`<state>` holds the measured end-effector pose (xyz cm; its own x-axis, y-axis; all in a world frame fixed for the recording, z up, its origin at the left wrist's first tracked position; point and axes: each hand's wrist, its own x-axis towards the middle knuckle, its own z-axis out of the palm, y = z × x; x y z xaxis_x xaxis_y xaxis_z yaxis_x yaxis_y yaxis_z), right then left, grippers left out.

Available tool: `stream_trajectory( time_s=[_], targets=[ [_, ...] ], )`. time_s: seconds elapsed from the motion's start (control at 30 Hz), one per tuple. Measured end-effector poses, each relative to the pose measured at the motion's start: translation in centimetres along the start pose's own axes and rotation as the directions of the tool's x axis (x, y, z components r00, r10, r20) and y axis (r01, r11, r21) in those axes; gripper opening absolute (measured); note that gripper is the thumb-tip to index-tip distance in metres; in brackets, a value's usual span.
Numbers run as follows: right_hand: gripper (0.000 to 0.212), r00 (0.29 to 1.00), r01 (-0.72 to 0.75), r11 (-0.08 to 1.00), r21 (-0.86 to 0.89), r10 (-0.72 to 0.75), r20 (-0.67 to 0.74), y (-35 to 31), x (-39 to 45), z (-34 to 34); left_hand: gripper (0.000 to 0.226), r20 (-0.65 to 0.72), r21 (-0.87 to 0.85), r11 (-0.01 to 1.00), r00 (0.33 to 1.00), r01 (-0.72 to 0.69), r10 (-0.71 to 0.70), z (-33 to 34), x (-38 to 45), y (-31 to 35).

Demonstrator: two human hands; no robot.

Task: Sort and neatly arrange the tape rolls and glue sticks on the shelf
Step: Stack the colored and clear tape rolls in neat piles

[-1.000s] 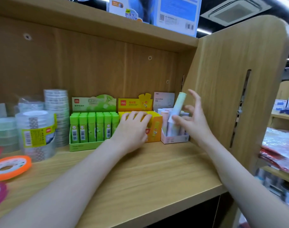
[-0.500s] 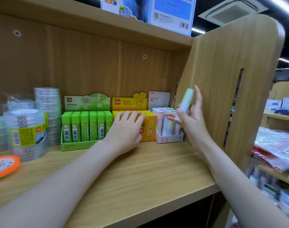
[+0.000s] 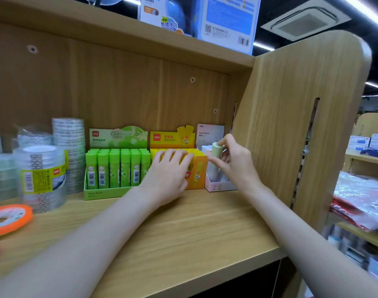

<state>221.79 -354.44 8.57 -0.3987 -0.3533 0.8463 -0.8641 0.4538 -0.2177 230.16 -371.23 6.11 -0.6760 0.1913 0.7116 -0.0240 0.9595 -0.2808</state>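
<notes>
Left hand (image 3: 168,171): fingers extended and slightly spread, resting flat on the tops of the sticks in the yellow box (image 3: 200,168); grips nothing.
Right hand (image 3: 233,160): fingers and thumb pinch a pale green glue stick (image 3: 217,149) by its upper end, holding it over the white-and-pink box (image 3: 218,186).
Pale green glue stick: cap end faces the camera; lower part hidden among the pastel sticks in that box, so whether it is seated cannot be told.
Green box (image 3: 106,192): full rows of upright green glue sticks, directly left of the yellow box, sides touching.
Box order on shelf (image 3: 194,229): green, yellow, white-and-pink, left to right, against the back panel.
Tape rolls: a tall clear stack (image 3: 68,153) beside the green box; a wrapped clear stack with a yellow label (image 3: 40,179) nearer the front; an orange roll (image 3: 8,218) lying flat at the left edge.
Upper shelf: a blue globe package (image 3: 205,20).
</notes>
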Motion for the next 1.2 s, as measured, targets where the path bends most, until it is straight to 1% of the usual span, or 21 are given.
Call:
stream_trajectory(
  time_s=[0.07,0.1,0.2,0.23,0.3,0.33,0.4,0.47,0.53,0.6,0.7,0.73,0.83,0.93,0.97,1.03,1.1,1.13,1.2],
  targets=[
    [0.029,1.000,-0.012,1.000,-0.010,0.013,0.023,0.3,0.2,0.1,0.055,-0.014,0.009,1.000,1.000,-0.004,0.004,0.1,0.0,-0.1],
    [0.028,1.000,-0.006,0.999,-0.041,0.007,0.021,0.4,0.2,0.2,0.055,-0.020,0.010,1.000,1.000,-0.006,0.007,0.2,0.0,-0.2],
    [0.022,0.999,0.012,0.979,-0.205,-0.018,-0.026,0.8,0.7,0.4,0.057,-0.028,0.004,1.000,0.999,-0.016,0.017,0.4,0.0,-0.2],
    [0.021,1.000,-0.012,0.973,-0.231,0.011,-0.007,0.8,1.0,0.2,0.057,-0.033,0.002,1.000,0.999,-0.016,0.016,0.3,0.0,-0.2],
    [0.021,0.992,-0.057,0.965,-0.255,0.084,0.099,1.1,1.7,-0.2,0.057,-0.038,-0.001,1.000,0.999,-0.014,0.013,0.3,0.0,-0.2],
    [0.020,0.984,-0.065,0.968,-0.241,0.102,0.146,1.2,2.0,-0.5,0.057,-0.037,-0.002,1.000,0.999,-0.013,0.013,0.4,0.0,-0.2],
    [0.018,0.970,-0.087,0.985,-0.150,0.118,0.214,1.4,2.5,-1.1,0.058,-0.040,-0.005,1.000,0.999,-0.018,0.017,0.5,0.0,-0.3],
    [0.016,0.958,-0.079,0.995,-0.058,0.092,0.272,1.5,2.4,-1.6,0.058,-0.048,-0.004,1.000,0.999,-0.021,0.021,0.5,0.0,-0.3],
    [0.015,0.946,-0.064,0.998,-0.007,0.063,0.318,1.6,2.3,-1.9,0.058,-0.063,0.002,1.000,0.998,-0.014,0.014,0.4,0.0,-0.3],
    [0.015,0.943,-0.072,0.997,-0.017,0.074,0.326,1.7,2.4,-2.1,0.058,-0.068,0.003,1.000,0.997,-0.021,0.021,0.5,0.0,-0.3],
    [0.015,0.957,-0.080,0.995,-0.056,0.092,0.275,2.0,1.7,-1.4,0.060,-0.073,0.019,1.000,0.997,-0.021,0.022,0.5,0.0,-0.3],
    [0.020,0.965,-0.076,0.996,-0.046,0.085,0.247,2.1,1.0,-1.2,0.060,-0.071,0.027,0.999,0.997,-0.018,0.020,0.5,-0.1,-0.3],
    [0.054,0.986,-0.004,1.000,-0.015,0.006,0.166,2.4,-1.0,-1.2,0.061,-0.066,0.042,0.999,0.998,-0.017,0.020,0.5,0.0,-0.3],
    [0.077,0.994,-0.075,0.996,0.044,0.071,0.087,2.3,-1.6,-2.0,0.066,-0.050,0.057,0.998,0.998,-0.037,0.040,0.5,-0.2,-0.5],
    [0.083,0.991,-0.097,0.995,0.036,0.093,0.099,2.2,-1.7,-2.0,0.068,-0.039,0.076,0.996,0.998,-0.046,0.049,0.4,-0.3,-0.6],
    [0.094,0.974,-0.103,0.994,-0.045,0.110,0.199,2.0,-2.1,-1.8,0.082,0.004,0.125,0.990,0.998,-0.065,0.065,0.3,-0.3,-0.8],
    [0.101,0.941,-0.041,0.982,-0.186,0.101,0.324,1.9,-2.7,-1.6,0.091,0.022,0.150,0.987,0.998,-0.065,0.062,0.3,-0.4,-0.8],
    [0.100,0.925,-0.005,0.968,-0.250,0.100,0.367,1.9,-2.8,-1.5,0.091,0.017,0.153,0.986,0.998,-0.063,0.061,0.3,-0.5,-0.8],
    [0.096,0.912,0.023,0.945,-0.326,0.114,0.394,1.8,-2.6,-1.4,0.085,-0.007,0.151,0.987,0.998,-0.060,0.061,0.4,-0.5,-0.7]
  ],
)
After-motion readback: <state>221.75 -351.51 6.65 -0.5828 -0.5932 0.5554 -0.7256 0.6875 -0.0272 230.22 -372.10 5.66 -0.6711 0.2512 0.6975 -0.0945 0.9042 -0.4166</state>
